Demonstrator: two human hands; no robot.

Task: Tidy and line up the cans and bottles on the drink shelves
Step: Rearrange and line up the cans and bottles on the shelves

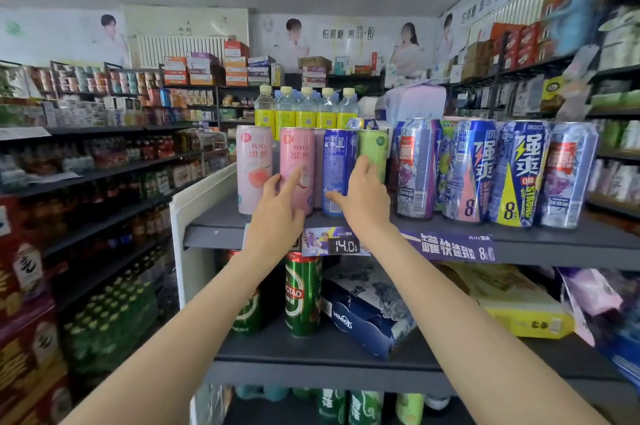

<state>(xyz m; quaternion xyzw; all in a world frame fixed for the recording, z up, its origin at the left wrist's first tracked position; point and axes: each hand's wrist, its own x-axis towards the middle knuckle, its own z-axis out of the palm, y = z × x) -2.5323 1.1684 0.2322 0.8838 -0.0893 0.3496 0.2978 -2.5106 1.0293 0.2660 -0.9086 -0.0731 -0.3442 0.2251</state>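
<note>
Two bare forearms reach up from the bottom of the view toward the top shelf [450, 229] of a shop's drink rack, which serves as the landmark here. Nearest, below that shelf, stand green beer cans [303, 293] beside a tipped blue carton [363, 317]. At the shelf's front edge hangs a price tag [337, 244] reading 14.0. On the shelf, the left hand [277, 208] rests against the pink can [298, 168], index finger extended up its face and the other fingers only loosely bent, so nothing is gripped. The right hand [363, 198] wraps around the blue can [337, 172], thumb at its base, fingers reaching behind toward the green can [374, 154]. A peach can [252, 168] stands left of these; taller blue cans [485, 172] stand right (labels turned different ways). Behind them are yellow-labelled bottles [304, 109]. The step looks like squaring this front row; next, the blue can probably needs turning label-forward and nudging flush with its neighbours.
</note>
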